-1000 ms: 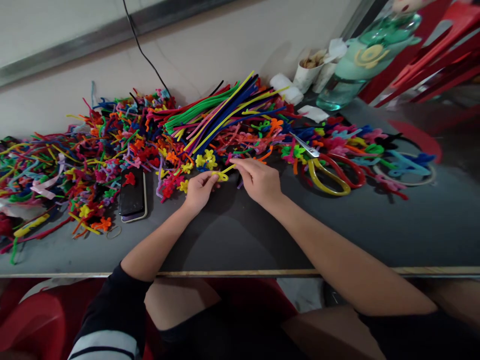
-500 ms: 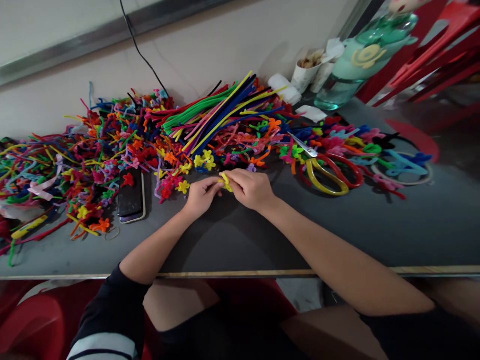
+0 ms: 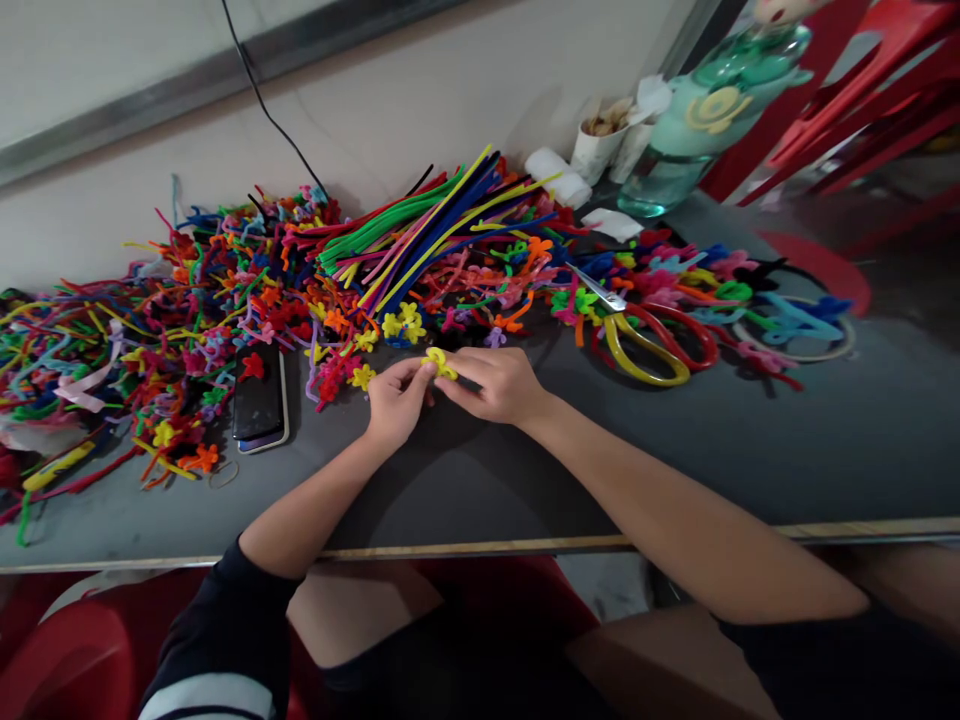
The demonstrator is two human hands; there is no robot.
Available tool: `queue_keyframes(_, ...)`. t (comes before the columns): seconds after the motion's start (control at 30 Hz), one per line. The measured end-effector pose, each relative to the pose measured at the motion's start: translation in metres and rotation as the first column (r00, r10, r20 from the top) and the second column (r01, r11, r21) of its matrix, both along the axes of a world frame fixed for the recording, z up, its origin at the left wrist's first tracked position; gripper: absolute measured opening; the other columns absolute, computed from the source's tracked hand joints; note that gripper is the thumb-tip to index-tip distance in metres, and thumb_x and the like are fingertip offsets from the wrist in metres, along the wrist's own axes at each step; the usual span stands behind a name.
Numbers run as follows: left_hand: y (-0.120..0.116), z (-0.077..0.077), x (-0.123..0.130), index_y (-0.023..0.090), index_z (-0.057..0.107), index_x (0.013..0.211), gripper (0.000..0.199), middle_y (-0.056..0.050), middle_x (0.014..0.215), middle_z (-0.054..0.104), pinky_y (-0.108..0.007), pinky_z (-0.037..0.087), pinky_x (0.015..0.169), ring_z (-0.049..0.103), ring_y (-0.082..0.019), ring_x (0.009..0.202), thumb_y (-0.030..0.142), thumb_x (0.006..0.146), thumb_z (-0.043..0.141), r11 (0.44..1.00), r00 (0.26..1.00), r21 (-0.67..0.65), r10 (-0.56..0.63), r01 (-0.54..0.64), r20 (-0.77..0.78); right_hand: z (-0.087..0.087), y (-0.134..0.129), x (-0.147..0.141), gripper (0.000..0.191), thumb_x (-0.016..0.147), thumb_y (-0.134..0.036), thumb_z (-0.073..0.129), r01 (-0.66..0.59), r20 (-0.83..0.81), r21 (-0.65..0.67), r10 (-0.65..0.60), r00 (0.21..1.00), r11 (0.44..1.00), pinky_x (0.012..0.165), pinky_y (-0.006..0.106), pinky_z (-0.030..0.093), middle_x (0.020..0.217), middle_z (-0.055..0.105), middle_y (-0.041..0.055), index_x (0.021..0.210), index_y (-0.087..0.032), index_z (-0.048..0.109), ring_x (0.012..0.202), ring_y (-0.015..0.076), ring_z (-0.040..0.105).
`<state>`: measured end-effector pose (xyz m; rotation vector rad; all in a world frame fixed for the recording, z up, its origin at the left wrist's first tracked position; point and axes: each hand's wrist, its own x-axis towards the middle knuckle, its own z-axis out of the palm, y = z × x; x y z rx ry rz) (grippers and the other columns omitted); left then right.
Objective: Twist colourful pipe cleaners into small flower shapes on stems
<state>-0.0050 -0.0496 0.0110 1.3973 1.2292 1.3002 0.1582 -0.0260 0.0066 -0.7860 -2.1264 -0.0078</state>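
Note:
Between my two hands is a small yellow pipe-cleaner flower [image 3: 440, 363], its loops showing above the fingertips. My left hand [image 3: 397, 396] pinches it from the left with thumb and forefinger. From the other side, my right hand [image 3: 495, 384] has its thumb and fingers closed on the flower's right edge. Just beyond my hands, finished-looking yellow flowers [image 3: 403, 322] lie at the front of the heap. A bundle of straight pipe cleaners [image 3: 427, 235] in green, blue, yellow and other colours rests on top of that heap.
Scissors [image 3: 649, 350] with yellow and red handles lie to the right, beside more twisted pieces. A dark phone [image 3: 259, 395] with a red flower on it lies to the left. Toward the back right stand a green water bottle [image 3: 679, 140] and a paper cup [image 3: 598, 145].
The yellow flower now shows more of its loops, and my right hand's fingers have shifted on it. The whole view has moved slightly.

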Motion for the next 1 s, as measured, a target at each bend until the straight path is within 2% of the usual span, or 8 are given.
queue_keyframes(0.17, 0.002, -0.003, -0.004, 0.014, 0.071, 0.075, 0.048, -0.001, 0.055, 0.063, -0.020, 0.042, 0.047, 0.054, -0.009, 0.046, 0.058, 0.085, 0.053, 1.000, 0.984, 0.026, 0.020, -0.016, -0.175, -0.002, 0.001, -0.005, 0.023, 0.092, -0.027, 0.054, 0.033, -0.121, 0.015, -0.031, 0.992, 0.999, 0.051, 0.021, 0.040, 0.071, 0.071, 0.0020, 0.100, -0.018, 0.074, 0.057, 0.0092, 0.061)
queue_keyframes(0.3, 0.004, 0.003, -0.015, 0.014, 0.071, 0.084, 0.042, -0.006, 0.074, 0.070, -0.023, 0.048, 0.062, 0.065, -0.013, 0.066, 0.042, 0.096, 0.041, 0.965, 0.869, 0.263, 0.108, 0.027, -0.483, 0.001, 0.002, -0.004, 0.026, 0.092, -0.030, 0.053, -0.074, -0.213, -0.157, 0.039, 0.976, 0.985, 0.052, 0.022, 0.040, 0.070, 0.070, 0.0036, 0.090, -0.016, 0.075, 0.055, 0.0089, 0.057)
queue_keyframes(0.37, 0.008, 0.006, -0.023, 0.015, 0.068, 0.105, 0.035, -0.008, 0.089, 0.073, -0.024, 0.051, 0.072, 0.068, -0.014, 0.080, 0.032, 0.098, 0.038, 0.908, 0.821, 0.410, 0.167, 0.088, -0.546, 0.003, 0.003, -0.003, 0.033, 0.092, -0.038, 0.052, -0.170, -0.242, -0.346, 0.087, 0.966, 0.923, 0.051, 0.023, 0.039, 0.067, 0.068, 0.0036, 0.083, -0.015, 0.074, 0.054, 0.0093, 0.054)
queue_keyframes(0.47, 0.017, 0.006, -0.036, 0.019, 0.066, 0.112, 0.034, -0.009, 0.101, 0.073, -0.026, 0.053, 0.080, 0.068, -0.015, 0.093, 0.020, 0.097, 0.037, 0.799, 0.705, 0.534, 0.208, 0.277, -0.678, 0.005, 0.007, -0.001, 0.042, 0.089, -0.051, 0.052, -0.317, -0.308, -0.599, 0.154, 0.939, 0.736, 0.050, 0.023, 0.036, 0.062, 0.062, 0.0018, 0.074, -0.016, 0.071, 0.054, 0.0095, 0.050)
queue_keyframes(0.6, 0.023, 0.004, -0.049, 0.020, 0.067, 0.111, 0.028, -0.008, 0.100, 0.073, -0.026, 0.055, 0.078, 0.069, -0.016, 0.093, 0.018, 0.094, 0.044, 0.655, 0.590, 0.578, 0.242, 0.486, -0.771, 0.011, 0.013, 0.002, 0.046, 0.082, -0.057, 0.058, -0.493, -0.421, -0.740, 0.258, 0.870, 0.458, 0.048, 0.022, 0.032, 0.058, 0.056, -0.0006, 0.068, -0.014, 0.066, 0.052, 0.0077, 0.043)
queue_keyframes(0.67, 0.022, 0.005, -0.053, 0.020, 0.065, 0.114, 0.027, -0.008, 0.105, 0.072, -0.026, 0.055, 0.081, 0.069, -0.016, 0.097, 0.018, 0.094, 0.046, 0.631, 0.567, 0.565, 0.231, 0.532, -0.791, 0.014, 0.015, 0.003, 0.046, 0.079, -0.057, 0.061, -0.535, -0.450, -0.758, 0.294, 0.843, 0.374, 0.047, 0.022, 0.030, 0.055, 0.052, -0.0022, 0.067, -0.014, 0.064, 0.050, 0.0065, 0.039)
queue_keyframes(0.8, 0.019, 0.011, -0.054, 0.022, 0.063, 0.117, 0.028, -0.008, 0.108, 0.071, -0.027, 0.055, 0.082, 0.069, -0.017, 0.099, 0.018, 0.094, 0.047, 0.601, 0.548, 0.555, 0.220, 0.575, -0.807, 0.016, 0.016, 0.005, 0.045, 0.079, -0.057, 0.062, -0.563, -0.485, -0.769, 0.297, 0.822, 0.302, 0.046, 0.022, 0.025, 0.050, 0.043, -0.0050, 0.064, -0.014, 0.062, 0.047, 0.0050, 0.031)
queue_keyframes(1.0, 0.019, 0.015, -0.051, 0.021, 0.062, 0.115, 0.025, -0.008, 0.105, 0.071, -0.025, 0.055, 0.077, 0.069, -0.017, 0.095, 0.018, 0.094, 0.049, 0.560, 0.506, 0.546, 0.244, 0.623, -0.827, 0.014, 0.018, 0.006, 0.045, 0.076, -0.056, 0.065, -0.518, -0.442, -0.799, 0.286, 0.851, 0.306, 0.045, 0.022, 0.022, 0.047, 0.037, -0.0075, 0.062, -0.014, 0.061, 0.045, 0.0040, 0.027)
